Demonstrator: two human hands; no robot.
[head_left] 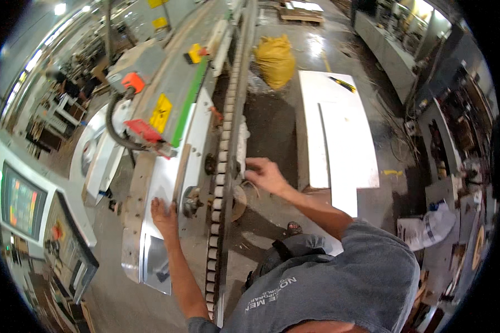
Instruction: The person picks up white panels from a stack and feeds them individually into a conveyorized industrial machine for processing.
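On the left, a long machine with a roller rail (219, 191) runs away from me. My left hand (165, 217) lies on a glossy white panel (156, 186) on the machine bed, its fingers spread forward. Its fingertips are beside a narrow brown-edged strip (181, 172). My right hand (265, 175) is just right of the roller rail, its fingers curled toward a white, lumpy thing (242, 147) on the rail's side. Whatever those fingers may hold is hidden. Below them are a thin loose strip (256, 190) and a round, pale disc (239, 202).
A stack topped with white boards (344, 133) stands to my right, with a yellow-black cutter (343, 84) on it. Beyond are a yellow sack (275, 61) and a pallet (301, 16). A control screen (22, 200) is at far left, a white bag (436, 225) at right.
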